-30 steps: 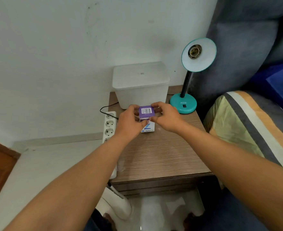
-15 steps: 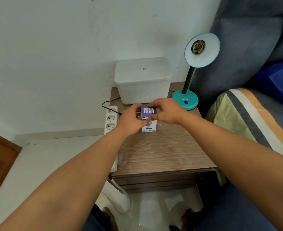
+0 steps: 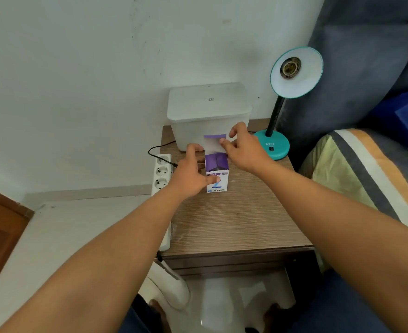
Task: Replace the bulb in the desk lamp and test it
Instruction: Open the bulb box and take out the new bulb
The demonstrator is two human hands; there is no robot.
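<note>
- Bulb box [image 3: 217, 175]: small purple-and-white carton, standing upright on the wooden worktop [image 3: 234, 219], long axis vertical, mouth pointing up. The print on the near face reads upside down from here.
- Top flap [image 3: 214, 143] is swung up and back toward the wall, white inner side facing the camera, purple strip along its far edge. Two purple inner flaps are still folded across the mouth; contents cannot be seen.
- Left hand [image 3: 190, 175]: wrapped round the left side of the box, thumb pressed on the near face, fingers behind it. Closed on the carton.
- Right hand [image 3: 245, 150]: thumb and forefinger pinched on the right edge of the raised flap, other fingers loosely curled above it.
- Box sits toward the back of the worktop, just in front of a lidded white plastic bin [image 3: 209, 114] that stands against the wall.
- Desk lamp [image 3: 276, 143]: teal round base on the worktop's back right corner, just right of the right hand. Black gooseneck rises up; the teal shade [image 3: 296, 72] is tilted to face the camera, showing a bare socket with no bulb.
- White power strip [image 3: 162, 174] lies along the worktop's left edge, with a black cord [image 3: 156, 150] plugged in.
- Striped cushion [image 3: 366, 174] to the right.
</note>
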